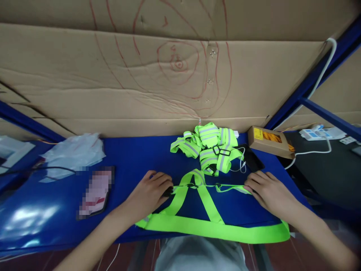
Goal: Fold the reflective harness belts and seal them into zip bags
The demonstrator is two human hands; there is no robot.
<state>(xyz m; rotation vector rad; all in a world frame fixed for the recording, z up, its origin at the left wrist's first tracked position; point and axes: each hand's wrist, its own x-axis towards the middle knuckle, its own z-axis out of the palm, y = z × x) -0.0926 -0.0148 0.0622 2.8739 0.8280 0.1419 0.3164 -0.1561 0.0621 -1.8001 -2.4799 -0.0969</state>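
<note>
A neon green reflective harness [214,229] lies along the front of the blue table, its wide band looping near the edge and two straps rising to a black slider. My left hand [153,191] is closed on one end of the harness's waist strap, where a black buckle [168,191] shows by the fingers. Pinched in my right hand [267,192] is the other end of that strap, which runs nearly straight between both hands. Fingers partly hide both ends. Just beyond the harness lies a pile of similar green reflective straps [210,137] with grey stripes and black buckles.
On the left are a phone [97,190] and clear plastic bags [75,155]. A black flat device [254,158] with a white cable [242,162] lies right of the pile. Behind it stands a cardboard box [258,145] holding orange items. Cardboard panels [135,75] wall the back.
</note>
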